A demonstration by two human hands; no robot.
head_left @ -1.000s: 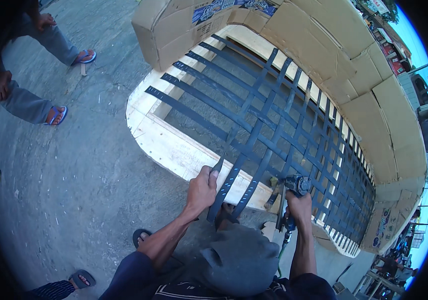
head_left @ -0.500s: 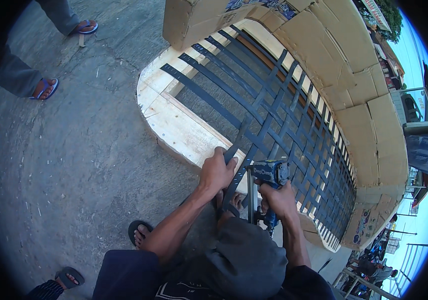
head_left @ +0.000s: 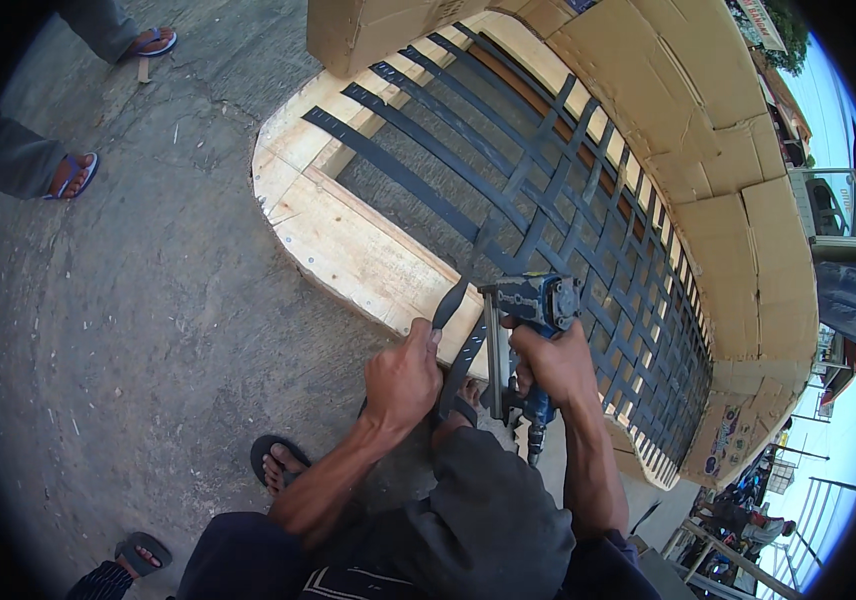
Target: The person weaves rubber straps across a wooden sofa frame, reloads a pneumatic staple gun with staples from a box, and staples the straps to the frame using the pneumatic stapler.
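Note:
My left hand (head_left: 400, 385) is closed on the end of a black webbing strap (head_left: 451, 302), which is pulled taut and twisted over the near edge of a pale wooden seat frame (head_left: 358, 250). In my right hand (head_left: 560, 372) is a blue staple gun (head_left: 540, 298), my fingers wrapped round its grip. Its nose is by the frame's edge, just right of the held strap. Beside it a stapled strap end (head_left: 466, 352) hangs over the edge. Woven black straps (head_left: 548, 225) span the frame, and several are stapled along its far-left end.
Cardboard panels (head_left: 723, 235) wrap the tall back and arm of the frame. Concrete floor (head_left: 158, 300) lies to the left. Another person's sandalled feet (head_left: 73, 175) stand at upper left, and a sandalled foot (head_left: 145, 552) shows at lower left.
My left hand has drawn back toward me and to the left, stretching and twisting the strap. The staple gun has shifted slightly left and up off the rim. The view has shifted a little.

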